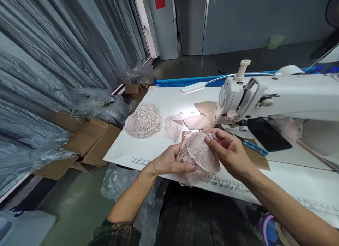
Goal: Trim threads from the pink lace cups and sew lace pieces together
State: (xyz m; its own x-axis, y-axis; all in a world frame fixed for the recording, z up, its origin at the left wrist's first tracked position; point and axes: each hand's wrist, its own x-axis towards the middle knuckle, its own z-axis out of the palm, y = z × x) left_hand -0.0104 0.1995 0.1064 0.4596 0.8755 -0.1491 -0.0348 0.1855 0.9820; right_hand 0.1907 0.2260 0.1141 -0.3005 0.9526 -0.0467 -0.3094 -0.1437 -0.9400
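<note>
A piece of pale pink lace fabric [200, 156] is held up between both hands, over the table's front edge and before the sewing machine [246, 97]. My left hand [176, 161] grips its left side, thumb lying across the front. On the upper right, my right hand [227, 147] pinches the lace edge between thumb and fingers. Behind the held lace lie a smaller lace piece [174, 126] and flat pink and tan pattern-like pieces [197, 121]. A pile of lace pieces [144, 120] sits farther left.
Blue thread snips [255, 147] and a black phone [268, 133] lie right of my right hand. The machine's lamp [193, 87] reaches over the white table [119, 150]. Open cardboard boxes [91, 138] and plastic sheeting stand on the floor at left.
</note>
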